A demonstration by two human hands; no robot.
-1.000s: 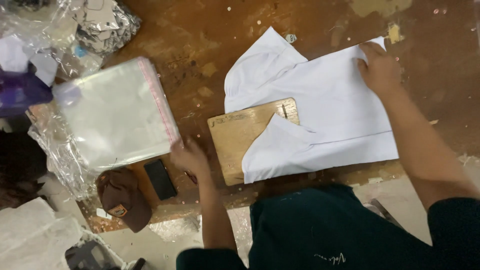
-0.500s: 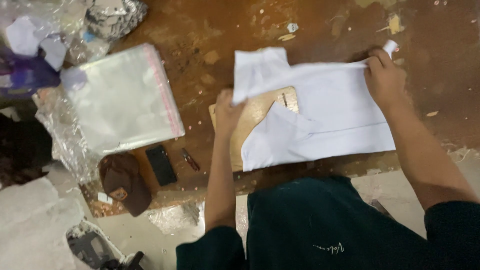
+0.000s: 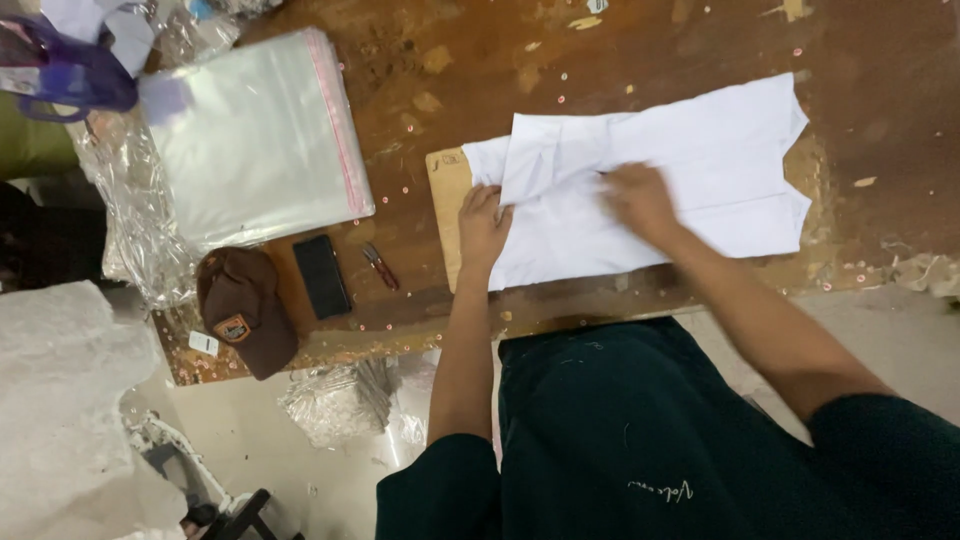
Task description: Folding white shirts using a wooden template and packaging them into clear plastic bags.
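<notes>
Both hands are lying flat and open, pinching nothing: the left hand (image 3: 484, 228) is pressing its spread fingers on the near-left edge of the white shirt (image 3: 690, 190), and the right hand (image 3: 640, 200), blurred, is lying palm-down on the shirt's middle. Going left to right along the tabletop (image 3: 620, 50): a stack of clear bags (image 3: 255, 135) is sitting toward the far-left corner, with a brown cap (image 3: 243, 310) hanging over the near edge, a black phone (image 3: 322, 275) and small snips (image 3: 380, 266) just beside it. The shirt is lying half-folded over a folding board (image 3: 447, 200), near the middle of the near edge. To smooth this fold well, the left hand should probably be anchoring the cloth against the board while the right is sweeping outward, keeping the edges square and creases out.
</notes>
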